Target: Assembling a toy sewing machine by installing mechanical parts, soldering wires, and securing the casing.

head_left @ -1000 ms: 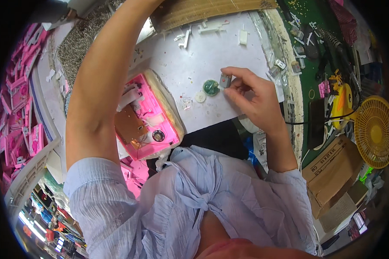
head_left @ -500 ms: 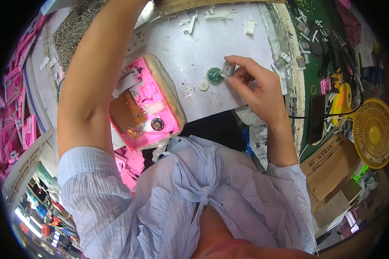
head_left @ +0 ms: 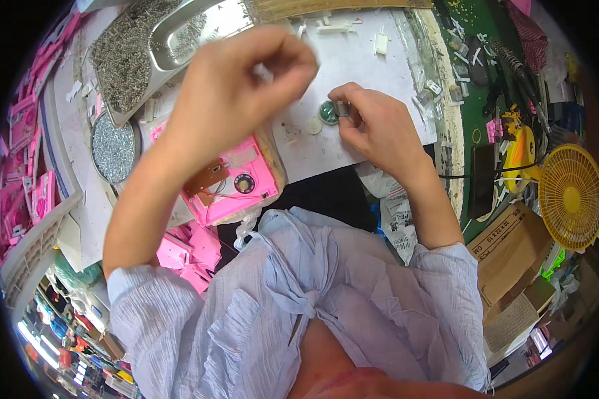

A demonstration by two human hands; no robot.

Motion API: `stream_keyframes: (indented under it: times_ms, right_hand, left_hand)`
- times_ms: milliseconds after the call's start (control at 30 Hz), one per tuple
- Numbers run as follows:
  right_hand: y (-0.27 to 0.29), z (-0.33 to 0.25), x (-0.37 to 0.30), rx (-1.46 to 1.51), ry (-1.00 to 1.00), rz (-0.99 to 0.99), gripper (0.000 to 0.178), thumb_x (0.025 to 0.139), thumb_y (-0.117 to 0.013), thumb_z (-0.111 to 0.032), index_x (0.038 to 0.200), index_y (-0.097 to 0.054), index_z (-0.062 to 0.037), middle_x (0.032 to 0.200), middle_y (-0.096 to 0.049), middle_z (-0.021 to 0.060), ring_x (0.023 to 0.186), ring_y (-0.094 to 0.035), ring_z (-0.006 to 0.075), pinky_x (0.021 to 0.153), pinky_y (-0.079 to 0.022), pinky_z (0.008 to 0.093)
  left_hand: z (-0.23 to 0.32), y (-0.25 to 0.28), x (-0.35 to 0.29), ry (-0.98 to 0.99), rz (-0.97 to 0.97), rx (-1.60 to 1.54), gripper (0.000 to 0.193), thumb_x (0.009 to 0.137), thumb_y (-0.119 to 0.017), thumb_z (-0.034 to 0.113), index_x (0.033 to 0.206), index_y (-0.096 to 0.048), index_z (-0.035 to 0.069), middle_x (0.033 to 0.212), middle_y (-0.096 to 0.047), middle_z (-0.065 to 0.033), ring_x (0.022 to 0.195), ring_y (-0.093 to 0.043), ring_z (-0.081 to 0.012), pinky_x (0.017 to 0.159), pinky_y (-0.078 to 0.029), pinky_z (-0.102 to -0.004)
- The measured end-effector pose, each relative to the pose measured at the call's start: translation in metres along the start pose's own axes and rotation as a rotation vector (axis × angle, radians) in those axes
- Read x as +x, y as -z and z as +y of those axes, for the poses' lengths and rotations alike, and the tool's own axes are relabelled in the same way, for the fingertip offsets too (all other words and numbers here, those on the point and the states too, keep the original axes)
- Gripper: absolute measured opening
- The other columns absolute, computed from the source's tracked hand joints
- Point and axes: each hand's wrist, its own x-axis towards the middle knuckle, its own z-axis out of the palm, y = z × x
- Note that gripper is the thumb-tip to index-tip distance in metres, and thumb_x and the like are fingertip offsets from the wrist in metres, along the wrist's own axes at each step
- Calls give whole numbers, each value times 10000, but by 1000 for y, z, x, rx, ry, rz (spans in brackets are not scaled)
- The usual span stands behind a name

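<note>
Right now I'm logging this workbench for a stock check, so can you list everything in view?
white sheet: one, white, middle of the bench
green disc: one, green, on the sheet at the right fingertips
pale disc: one, off-white, just left of the green disc
pink casing: one, pink with a brown board inside, near bench edge
metal tray: one, silver, holding small metal bits, upper left
round dish: one, filled with small silver parts, left
fan: one, yellow, far right
cardboard box: one, brown, lower right
left hand: raised, fingertips pinched on something too small to tell
right hand: grip on a small metal cylinder
</note>
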Motion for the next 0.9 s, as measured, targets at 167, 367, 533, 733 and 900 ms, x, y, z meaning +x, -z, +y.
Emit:
stream_keyframes:
  times_ms: [167,367,533,733,900]
  right_hand:
    - [16,-22,-2,528,-249,-64,437,860,-721,-2,1279,-605,-47,780,-638,35,684,-616,101,639,-482,246]
    - [-23,-75,-9,1308,-329,-285,430,914,-723,11,1316,-570,11,822,-649,23,718,-619,94,678,-519,225]
    - [-41,-83,-1,1473,-361,-455,425,931,-708,-1,1331,-563,10,814,-643,24,717,-632,108,671,-536,239]
    - [-43,-87,6,1436,-373,-550,428,933,-711,-11,1333,-563,10,810,-643,22,711,-631,100,662,-532,235]
    - [-41,-86,7,1327,-356,-551,422,925,-711,5,1322,-570,6,831,-658,22,717,-633,94,663,-522,220]
  left_hand:
    - [-10,-8,-95,210,76,-355,100,888,-737,17,975,-705,-18,898,-718,-35,773,-669,-88,643,-544,-247]
    - [-21,-29,-145,-3,317,-39,151,859,-769,-13,990,-695,1,917,-721,-100,784,-715,-167,663,-587,-278]
    - [-30,-35,-164,18,431,-84,314,847,-795,8,1123,-646,19,935,-724,-102,823,-733,-190,677,-599,-291]
    - [-43,-33,-169,-36,426,-105,425,844,-801,14,1210,-584,27,959,-724,-99,844,-741,-194,680,-606,-288]
    - [-46,-35,-168,-54,427,-150,399,844,-805,15,1172,-578,27,962,-714,-95,844,-740,-194,689,-613,-287]
